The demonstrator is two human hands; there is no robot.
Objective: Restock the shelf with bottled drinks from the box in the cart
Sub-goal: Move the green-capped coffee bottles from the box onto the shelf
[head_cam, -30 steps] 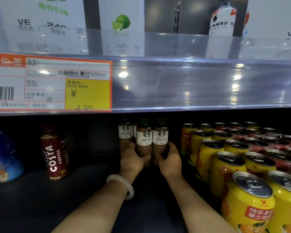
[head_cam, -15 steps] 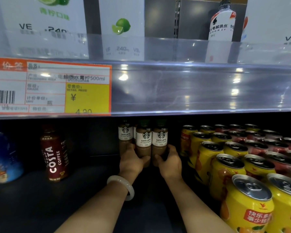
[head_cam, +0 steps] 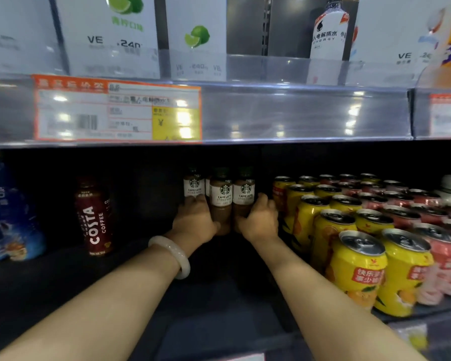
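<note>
Your left hand (head_cam: 194,222) curled round left side of latte bottles (head_cam: 220,196), white bangle (head_cam: 173,255) on wrist. Your right hand (head_cam: 261,221) curled round right side of same bunch. At least 3 bottles stood upright, touching, deep on dark lower shelf (head_cam: 63,290). Costa bottle (head_cam: 93,217) stood alone, well apart on left. Yellow cans (head_cam: 357,264) sat in rows just beside right hand. Price tag (head_cam: 117,112) hung on shelf edge above.

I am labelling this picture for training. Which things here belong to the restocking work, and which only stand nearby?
In the job: Starbucks latte bottles, left hand, right hand, dark shelf.

Only nearby: Costa bottle, yellow cans, pink cans, price tag.
</note>
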